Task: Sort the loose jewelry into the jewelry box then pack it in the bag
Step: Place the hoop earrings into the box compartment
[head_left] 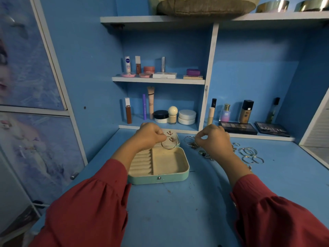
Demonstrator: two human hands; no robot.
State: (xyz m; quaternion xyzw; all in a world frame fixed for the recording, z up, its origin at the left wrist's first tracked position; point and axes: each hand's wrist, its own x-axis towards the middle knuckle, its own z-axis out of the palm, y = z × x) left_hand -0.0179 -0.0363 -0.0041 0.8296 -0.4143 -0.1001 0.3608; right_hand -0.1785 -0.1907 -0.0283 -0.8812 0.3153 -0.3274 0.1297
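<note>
Mint-green jewelry box [158, 179] lies open on worktop | left hand [149, 135] pinches hoop earring [169, 145] over box, likely to place it | right hand [213, 139] pinches piece from loose jewelry [249, 154] beside box

Your left hand [150, 135] sits mid-frame, fingers curled in a pinch; your right hand [214, 139], just right of centre, pinches thumb to forefinger.

My mint-green leatherette jewelry box [156, 179] has a matt cream velvety lining; the thin silver hoop [168, 146] gleams metallic above the scuffed, painted blue table [178, 211].
</note>
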